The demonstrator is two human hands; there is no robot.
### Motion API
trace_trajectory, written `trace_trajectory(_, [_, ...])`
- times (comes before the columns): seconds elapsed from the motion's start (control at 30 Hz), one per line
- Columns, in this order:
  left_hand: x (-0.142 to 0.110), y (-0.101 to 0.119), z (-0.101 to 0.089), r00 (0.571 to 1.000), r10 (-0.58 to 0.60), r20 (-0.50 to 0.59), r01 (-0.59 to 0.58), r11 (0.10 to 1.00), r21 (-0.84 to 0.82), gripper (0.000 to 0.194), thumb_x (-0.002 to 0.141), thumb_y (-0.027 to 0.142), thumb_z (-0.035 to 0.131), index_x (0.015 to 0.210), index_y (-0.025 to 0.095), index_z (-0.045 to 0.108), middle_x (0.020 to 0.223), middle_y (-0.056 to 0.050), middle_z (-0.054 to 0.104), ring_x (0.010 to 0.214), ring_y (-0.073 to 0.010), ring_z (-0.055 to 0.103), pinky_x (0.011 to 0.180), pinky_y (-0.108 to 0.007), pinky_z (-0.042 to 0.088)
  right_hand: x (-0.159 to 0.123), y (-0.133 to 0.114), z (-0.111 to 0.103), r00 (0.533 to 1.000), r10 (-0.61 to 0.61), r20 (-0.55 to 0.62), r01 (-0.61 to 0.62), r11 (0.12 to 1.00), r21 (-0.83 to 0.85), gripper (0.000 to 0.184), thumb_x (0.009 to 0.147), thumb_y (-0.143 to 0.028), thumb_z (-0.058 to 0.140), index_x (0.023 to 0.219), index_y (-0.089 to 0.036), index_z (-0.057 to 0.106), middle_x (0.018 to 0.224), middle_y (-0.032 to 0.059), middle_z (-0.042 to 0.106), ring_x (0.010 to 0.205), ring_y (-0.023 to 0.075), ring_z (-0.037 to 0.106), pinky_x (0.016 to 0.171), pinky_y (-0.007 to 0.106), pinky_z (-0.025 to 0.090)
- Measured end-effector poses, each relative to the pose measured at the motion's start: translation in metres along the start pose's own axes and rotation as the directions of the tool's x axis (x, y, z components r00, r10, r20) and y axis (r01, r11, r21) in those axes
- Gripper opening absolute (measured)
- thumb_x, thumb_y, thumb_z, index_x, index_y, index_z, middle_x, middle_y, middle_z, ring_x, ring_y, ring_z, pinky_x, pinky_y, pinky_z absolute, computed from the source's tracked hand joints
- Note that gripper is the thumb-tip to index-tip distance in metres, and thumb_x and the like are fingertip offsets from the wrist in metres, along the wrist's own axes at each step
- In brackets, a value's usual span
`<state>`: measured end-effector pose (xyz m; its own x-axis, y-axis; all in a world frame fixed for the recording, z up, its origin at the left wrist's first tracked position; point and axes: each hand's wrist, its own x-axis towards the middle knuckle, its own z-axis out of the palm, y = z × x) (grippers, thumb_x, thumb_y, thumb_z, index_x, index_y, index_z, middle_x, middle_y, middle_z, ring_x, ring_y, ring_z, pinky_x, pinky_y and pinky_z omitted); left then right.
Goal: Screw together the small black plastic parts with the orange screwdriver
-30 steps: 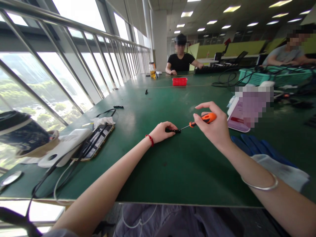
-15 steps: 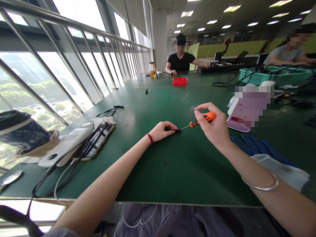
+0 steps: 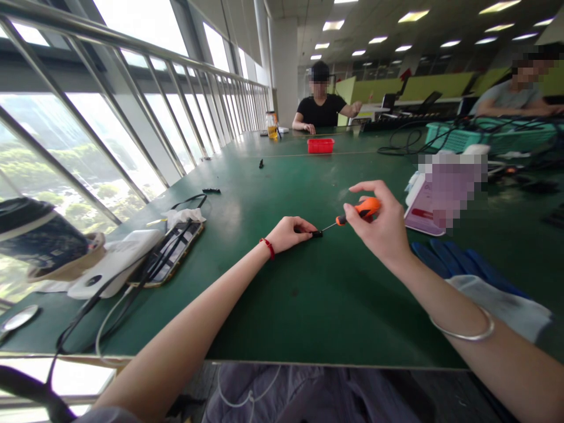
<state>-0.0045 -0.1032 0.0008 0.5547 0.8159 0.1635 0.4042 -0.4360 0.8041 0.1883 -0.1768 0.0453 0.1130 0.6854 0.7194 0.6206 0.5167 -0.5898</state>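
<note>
My left hand [image 3: 289, 233] pinches a small black part [image 3: 316, 234] down on the green table [image 3: 273, 305]; fingers cover most of it, so its kind is unclear. An orange and black screwdriver [image 3: 363, 208] is in my right hand [image 3: 382, 226], gripped by thumb and fingers, with the index finger raised off the handle. Its thin metal shaft slants down to the left, and the tip meets the right end of the black part.
At left lie a phone [image 3: 178, 252], a white power bank [image 3: 117, 264], cables and a cup [image 3: 39, 238]. Blue gloves [image 3: 462, 264] and a purple package [image 3: 440, 194] are on the right. Farther back are a red tray [image 3: 321, 145], a teal basket [image 3: 489, 138] and two people.
My right hand has tilted slightly and its fingers have shifted on the screwdriver handle. The left hand stays put. Across the table, a person's arm has lifted off the tabletop.
</note>
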Motion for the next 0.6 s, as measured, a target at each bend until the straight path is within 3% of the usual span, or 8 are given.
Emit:
trace_trajectory(0.1, [-0.0015,0.0004,0.0033,0.997,0.043,-0.063,-0.04,0.998,0.05,0.019,0.073,0.012,0.061,0.089,0.011,0.071,0.086,-0.006,0.071,0.074,-0.0129,0.064,0.074,-0.026,0.053,-0.0006,0.0013,0.0004,1.0,-0.013,-0.012,0.013,1.0,0.008,0.032,0.072,-0.028,0.062,0.102,-0.023,0.052,0.068,-0.0042,0.054,0.053,0.0128,0.051,0.051,0.026,0.04])
trace_trajectory(0.2, [-0.0017,0.0022,0.0055,0.987,0.118,-0.113,-0.097,0.98,0.172,0.02,0.071,0.008,0.06,0.086,0.014,0.073,0.085,-0.005,0.068,0.077,-0.0132,0.062,0.078,-0.026,0.052,0.0,0.0007,0.0002,1.0,-0.009,-0.005,0.009,0.999,-0.034,0.025,0.075,-0.031,0.059,0.098,-0.022,0.053,0.057,-0.0065,0.048,0.049,0.0129,0.047,0.052,0.027,0.039])
trace_trajectory(0.37, [-0.0006,0.0039,0.0061,0.985,0.134,-0.109,-0.106,0.967,0.234,0.021,0.07,0.008,0.059,0.085,0.015,0.072,0.084,-0.003,0.066,0.078,-0.0133,0.061,0.079,-0.026,0.05,0.0003,-0.0015,-0.0001,1.0,-0.007,0.016,0.007,0.999,-0.041,0.018,0.077,-0.038,0.058,0.086,-0.022,0.056,0.058,-0.0044,0.052,0.048,0.012,0.048,0.051,0.027,0.039])
trace_trajectory(0.53, [-0.0004,0.0042,0.0086,0.974,0.183,-0.131,-0.135,0.94,0.314,0.02,0.068,0.008,0.06,0.082,0.017,0.071,0.081,-0.002,0.066,0.079,-0.0143,0.06,0.08,-0.028,0.049,-0.0019,-0.0018,0.0007,0.998,-0.069,0.004,0.069,0.998,0.007,0.03,0.073,-0.031,0.062,0.1,-0.023,0.053,0.065,-0.0053,0.054,0.05,0.0114,0.05,0.049,0.025,0.039])
trace_trajectory(0.6, [-0.0006,0.0052,0.0094,0.967,0.223,-0.121,-0.167,0.918,0.359,0.019,0.068,0.008,0.06,0.082,0.017,0.071,0.081,-0.002,0.066,0.08,-0.0152,0.059,0.082,-0.029,0.048,-0.0025,-0.0026,0.0005,0.996,-0.091,0.019,0.091,0.996,-0.025,0.025,0.074,-0.032,0.06,0.097,-0.023,0.054,0.058,-0.0069,0.05,0.046,0.0107,0.046,0.048,0.025,0.037])
